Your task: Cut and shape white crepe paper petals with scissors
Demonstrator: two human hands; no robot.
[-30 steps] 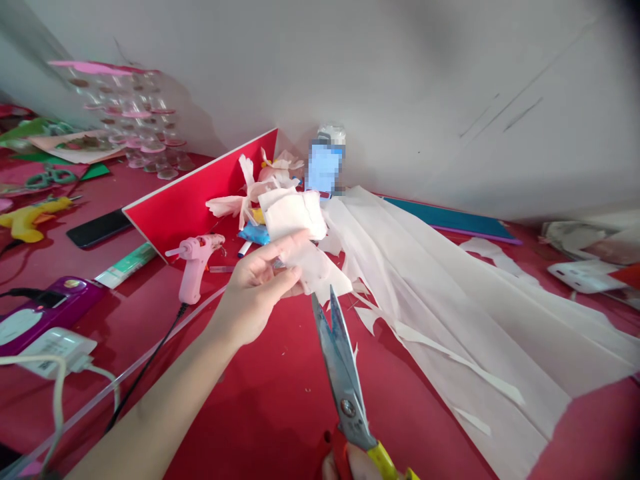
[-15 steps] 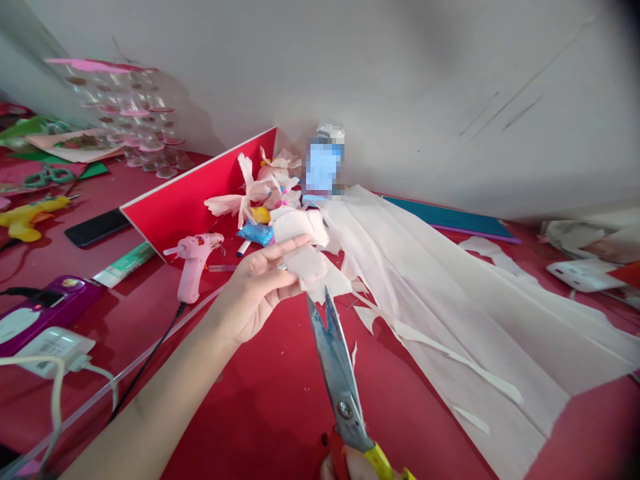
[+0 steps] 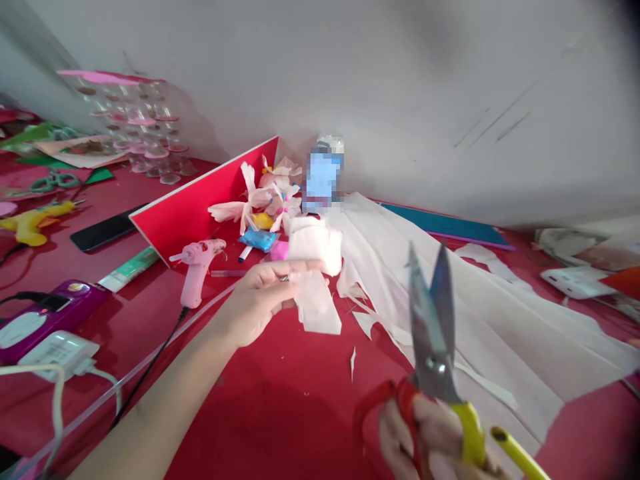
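Observation:
My left hand [image 3: 257, 300] pinches a small white fabric piece [image 3: 319, 308] between thumb and fingers over the red table. Just beyond it lies a stack of white pieces [image 3: 315, 243]. At the lower right, my right hand [image 3: 433, 433] is closed around the red and yellow handles of large scissors [image 3: 435, 347]. The blades point up, parted, with nothing between them, to the right of the fabric piece. A long white cloth [image 3: 450, 307] spreads behind the scissors, with thin offcuts [image 3: 364, 323] along its left edge.
A pink glue gun [image 3: 197, 270] stands at left near a red board [image 3: 200, 207] and white fabric flowers [image 3: 245, 203]. A blurred phone [image 3: 323, 177] leans by the wall. A purple power strip [image 3: 55, 317] with a white charger [image 3: 60, 353] lies far left.
The scissors have moved right and up, away from the fabric piece, with my right hand now more in view. My left hand has turned the piece so it hangs lower.

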